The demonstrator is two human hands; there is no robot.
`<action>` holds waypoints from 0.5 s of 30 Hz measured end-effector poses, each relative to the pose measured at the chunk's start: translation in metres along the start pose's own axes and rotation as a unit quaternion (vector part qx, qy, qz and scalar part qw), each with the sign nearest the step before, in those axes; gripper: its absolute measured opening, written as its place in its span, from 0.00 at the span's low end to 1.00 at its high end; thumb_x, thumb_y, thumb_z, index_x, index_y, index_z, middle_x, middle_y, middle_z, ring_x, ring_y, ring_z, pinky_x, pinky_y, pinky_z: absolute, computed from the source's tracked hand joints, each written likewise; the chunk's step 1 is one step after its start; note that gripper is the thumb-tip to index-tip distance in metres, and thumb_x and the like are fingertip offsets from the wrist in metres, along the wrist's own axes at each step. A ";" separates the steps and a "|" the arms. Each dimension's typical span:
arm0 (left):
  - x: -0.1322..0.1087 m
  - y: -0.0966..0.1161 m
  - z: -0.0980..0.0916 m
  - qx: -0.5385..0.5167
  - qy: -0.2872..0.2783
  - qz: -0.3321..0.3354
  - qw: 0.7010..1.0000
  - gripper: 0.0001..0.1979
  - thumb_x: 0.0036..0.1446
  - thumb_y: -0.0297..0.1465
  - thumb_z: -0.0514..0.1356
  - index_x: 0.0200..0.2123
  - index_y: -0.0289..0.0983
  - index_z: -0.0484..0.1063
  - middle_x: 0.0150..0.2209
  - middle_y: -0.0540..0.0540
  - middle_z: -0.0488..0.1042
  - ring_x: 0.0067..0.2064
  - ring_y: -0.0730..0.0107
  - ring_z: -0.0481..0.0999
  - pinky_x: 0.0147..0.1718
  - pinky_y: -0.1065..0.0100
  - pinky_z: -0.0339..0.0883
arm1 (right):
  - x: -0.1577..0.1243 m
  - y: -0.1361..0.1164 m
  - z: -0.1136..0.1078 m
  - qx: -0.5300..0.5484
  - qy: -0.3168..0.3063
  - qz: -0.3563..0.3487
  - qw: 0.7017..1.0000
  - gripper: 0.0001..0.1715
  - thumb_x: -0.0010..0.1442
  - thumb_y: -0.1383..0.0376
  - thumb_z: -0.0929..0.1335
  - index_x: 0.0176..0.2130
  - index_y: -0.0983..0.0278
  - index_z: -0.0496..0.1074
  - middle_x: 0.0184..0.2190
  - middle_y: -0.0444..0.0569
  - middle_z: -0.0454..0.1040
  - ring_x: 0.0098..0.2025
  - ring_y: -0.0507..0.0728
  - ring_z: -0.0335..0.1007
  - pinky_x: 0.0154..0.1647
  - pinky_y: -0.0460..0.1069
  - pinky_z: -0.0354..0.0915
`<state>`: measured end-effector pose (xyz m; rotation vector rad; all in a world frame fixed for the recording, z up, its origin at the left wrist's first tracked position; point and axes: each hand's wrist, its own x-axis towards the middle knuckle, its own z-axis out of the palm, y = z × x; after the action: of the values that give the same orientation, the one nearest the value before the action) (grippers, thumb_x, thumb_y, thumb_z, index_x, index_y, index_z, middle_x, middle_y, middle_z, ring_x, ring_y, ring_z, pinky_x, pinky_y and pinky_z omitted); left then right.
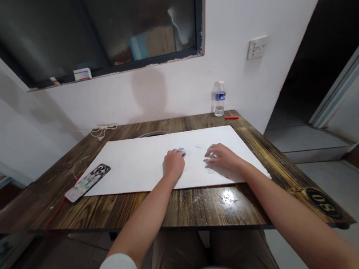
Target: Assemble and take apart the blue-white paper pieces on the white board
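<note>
My left hand (174, 163) rests curled on a large white sheet (130, 168), its fingertips closed around a small blue object (182, 152) that shows only in part. My right hand (221, 157) lies a little to the right, palm down on the sheet, with its fingers slightly apart and nothing visible in them. Faint, nearly transparent scraps (198, 147) lie on the sheet just beyond my right fingers. The sheet covers most of a dark wooden table (190, 209).
A patterned flat handset (88, 183) lies at the sheet's left edge. Along the table's back are a white cord (103, 129), a plastic water bottle (219, 99), and a red stick (231, 117). A round metal rim (153, 134) shows behind the sheet. Walls surround the table's far side.
</note>
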<state>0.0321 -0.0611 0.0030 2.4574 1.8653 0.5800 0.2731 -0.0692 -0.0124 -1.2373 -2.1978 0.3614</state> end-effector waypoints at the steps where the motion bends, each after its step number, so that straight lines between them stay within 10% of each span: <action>1: 0.000 0.001 0.001 -0.003 -0.003 0.017 1.000 0.17 0.63 0.29 0.49 0.47 0.42 0.77 0.51 0.43 0.75 0.53 0.54 0.69 0.50 0.53 0.63 | -0.001 0.002 -0.002 0.003 -0.008 0.000 1.000 0.12 0.50 0.58 0.75 0.36 0.60 0.78 0.41 0.50 0.77 0.46 0.61 0.68 0.48 0.54 0.62; 9: -0.003 0.011 0.006 -0.048 -0.120 0.256 0.958 0.23 0.61 0.42 0.56 0.56 0.40 0.69 0.63 0.41 0.63 0.65 0.53 0.58 0.62 0.52 0.52 | 0.002 -0.004 0.018 -0.066 0.028 0.051 0.996 0.11 0.52 0.57 0.74 0.31 0.61 0.75 0.31 0.49 0.75 0.39 0.60 0.67 0.41 0.53 0.62; 15: -0.003 0.017 0.003 -0.103 -0.112 0.294 0.944 0.16 0.57 0.42 0.61 0.45 0.41 0.75 0.58 0.45 0.70 0.62 0.56 0.64 0.60 0.53 0.56 | 0.003 -0.001 0.026 -0.071 0.065 0.019 0.995 0.37 0.55 0.52 0.71 0.60 0.62 0.64 0.59 0.58 0.65 0.61 0.67 0.57 0.59 0.61 0.57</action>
<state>0.0479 -0.0680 0.0033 2.7719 0.9233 0.4402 0.2559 -0.0660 -0.0314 -1.3409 -2.1210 0.1380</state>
